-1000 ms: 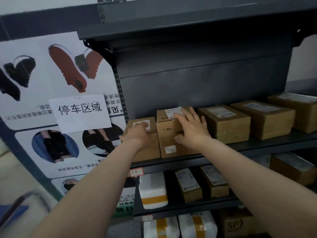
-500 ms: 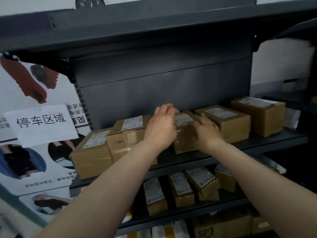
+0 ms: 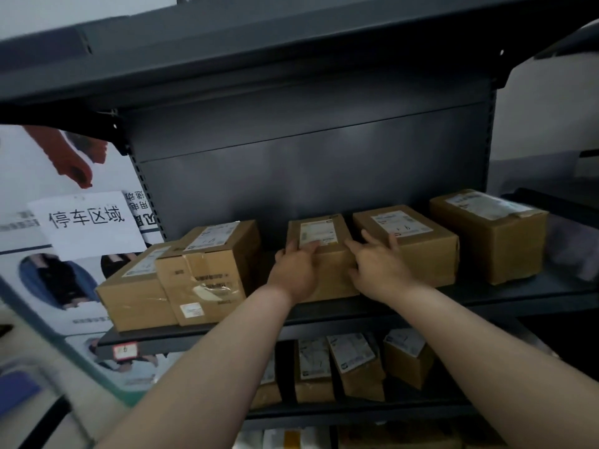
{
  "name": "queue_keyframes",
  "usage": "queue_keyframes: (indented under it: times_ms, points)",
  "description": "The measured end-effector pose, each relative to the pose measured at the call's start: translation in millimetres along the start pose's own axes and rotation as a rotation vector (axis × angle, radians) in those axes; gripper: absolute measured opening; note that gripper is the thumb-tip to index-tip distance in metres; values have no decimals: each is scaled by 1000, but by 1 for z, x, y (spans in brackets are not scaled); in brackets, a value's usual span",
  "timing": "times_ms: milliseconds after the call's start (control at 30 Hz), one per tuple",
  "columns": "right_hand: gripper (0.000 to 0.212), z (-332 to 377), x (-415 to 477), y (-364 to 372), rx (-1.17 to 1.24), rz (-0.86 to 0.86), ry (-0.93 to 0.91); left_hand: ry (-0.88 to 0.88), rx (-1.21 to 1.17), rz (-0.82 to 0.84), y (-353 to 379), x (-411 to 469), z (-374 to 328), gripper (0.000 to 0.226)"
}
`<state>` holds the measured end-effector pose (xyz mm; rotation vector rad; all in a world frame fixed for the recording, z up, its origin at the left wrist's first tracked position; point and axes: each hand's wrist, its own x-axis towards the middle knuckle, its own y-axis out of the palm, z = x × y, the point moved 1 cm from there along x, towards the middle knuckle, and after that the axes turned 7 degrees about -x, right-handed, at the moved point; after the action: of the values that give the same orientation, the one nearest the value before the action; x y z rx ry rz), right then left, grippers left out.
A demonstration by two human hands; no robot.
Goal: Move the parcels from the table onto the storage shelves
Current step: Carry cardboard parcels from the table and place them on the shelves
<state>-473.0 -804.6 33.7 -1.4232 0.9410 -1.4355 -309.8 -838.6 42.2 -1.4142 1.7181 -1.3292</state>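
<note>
Only legible: 停车区域, on white paper sign [image 3: 87, 223] over poster [image 3: 45, 286]; parcel labels [image 3: 316, 233] blurred.

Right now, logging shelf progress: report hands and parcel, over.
Left hand grips middle parcel, front-left corner. Right hand presses its right side, fingers spread. Parcel down on shelf. Neighbour box tight on right, gap on left.
</note>
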Motion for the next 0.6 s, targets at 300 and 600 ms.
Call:
queue_keyframes:
  times_ms: [300, 600]
  points:
    - [58, 27, -5, -5, 66, -26, -74, -161, 58, -31, -21, -27, 5, 52]
    - [75, 36, -34, -8, 49, 96, -48, -14, 282, 64, -19, -42, 5, 73]
